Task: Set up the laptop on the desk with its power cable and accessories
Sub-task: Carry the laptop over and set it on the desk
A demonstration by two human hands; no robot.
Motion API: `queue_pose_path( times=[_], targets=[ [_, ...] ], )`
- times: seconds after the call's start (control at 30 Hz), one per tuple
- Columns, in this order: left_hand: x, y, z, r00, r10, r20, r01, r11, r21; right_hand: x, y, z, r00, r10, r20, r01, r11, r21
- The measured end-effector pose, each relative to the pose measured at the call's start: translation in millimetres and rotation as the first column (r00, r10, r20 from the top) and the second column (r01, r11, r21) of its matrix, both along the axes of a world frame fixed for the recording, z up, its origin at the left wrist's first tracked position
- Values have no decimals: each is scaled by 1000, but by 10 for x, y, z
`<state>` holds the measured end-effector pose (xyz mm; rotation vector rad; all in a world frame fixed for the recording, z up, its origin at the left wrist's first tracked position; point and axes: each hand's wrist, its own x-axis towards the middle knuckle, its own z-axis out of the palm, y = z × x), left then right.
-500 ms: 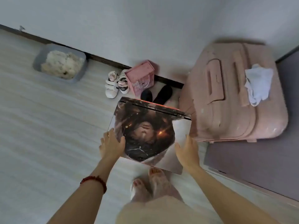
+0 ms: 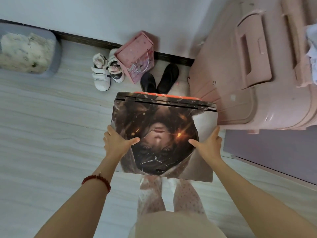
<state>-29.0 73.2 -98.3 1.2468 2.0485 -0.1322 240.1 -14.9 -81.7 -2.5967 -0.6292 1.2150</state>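
Note:
A closed laptop (image 2: pixel 164 121) with a dark printed picture on its lid is held flat in the air above the floor, in front of my body. My left hand (image 2: pixel 116 143) grips its left edge, thumb lying on the lid and fingers hidden under it. My right hand (image 2: pixel 208 146) grips the right edge the same way. No power cable, accessories or desk are in view.
A pink suitcase (image 2: pixel 257 66) lies at the right beside a grey surface (image 2: pixel 274 155). Along the wall stand white shoes (image 2: pixel 106 73), a pink box (image 2: pixel 135 55), black slippers (image 2: pixel 159 81) and a grey tray of pale litter (image 2: pixel 56 54). Pale floor spreads left.
The laptop has risen closer to the camera and sits more level. Both thumbs now lie further onto the lid. The view has shifted nearer to the wall and suitcase.

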Motion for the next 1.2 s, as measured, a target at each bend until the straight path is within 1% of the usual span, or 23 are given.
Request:
queue_pose_path(
  times=[0.13, 0.23, 0.33, 0.4, 0.5, 0.57, 0.63, 0.7, 0.8, 0.87, 0.9, 0.97, 1.1, 1.13, 1.2],
  targets=[
    [6, -43, 30, 998, 46, 30, -46, 999, 18, -27, 7, 46, 1000, -20, 15, 20, 1000, 1],
    [-69, -149, 126, 998, 63, 17, -64, 997, 50, -67, -6, 147, 1000, -6, 6, 6, 1000, 8],
    [-209, -315, 351, 991, 132, 30, -134, 987, 92, -160, 21, 371, 998, 60, -17, -60, 998, 10],
    [-366, -455, 579, 974, 220, 47, -224, 968, 110, -277, 58, 589, 991, 128, -40, -126, 991, 43],
    [-637, -754, 964, 928, 368, 53, -372, 920, 121, -507, 128, 956, 966, 256, -40, -249, 961, 122],
    [-814, -1014, 1220, 886, 463, 34, -464, 878, 120, -698, 165, 1193, 932, 361, -42, -352, 926, 140],
    [-1052, -1346, 1512, 818, 575, 37, -573, 807, 143, -1016, 184, 1443, 874, 482, -59, -470, 871, 141],
    [-1241, -1632, 1708, 747, 663, 49, -661, 733, 158, -1315, 220, 1627, 823, 566, -39, -555, 817, 155],
    [-1666, -2234, 2032, 574, 813, 97, -812, 550, 195, -2037, 190, 1943, 668, 744, -16, -725, 655, 214],
    [-1923, -2592, 2194, 465, 876, 131, -875, 431, 221, -2539, 158, 2120, 548, 836, -26, -814, 540, 211],
    [-2040, -2736, 2252, 418, 896, 148, -896, 380, 227, -2773, 138, 2206, 502, 864, -31, -844, 497, 201],
    [-2408, -3197, 2422, 279, 942, 189, -941, 228, 249, -3468, -52, 2395, 379, 925, -13, -905, 373, 204],
    [-3150, -3965, 2624, 122, 971, 207, -954, 57, 293, -4687, -557, 2666, 217, 975, 34, -958, 206, 201],
    [-3292, -4092, 2652, 101, 973, 208, -951, 33, 306, -4887, -665, 2709, 197, 980, 33, -962, 187, 201],
    [-3765, -4532, 2708, 37, 979, 198, -948, -28, 318, -5544, -1015, 2741, 129, 991, 35, -970, 119, 213]
  ],
)
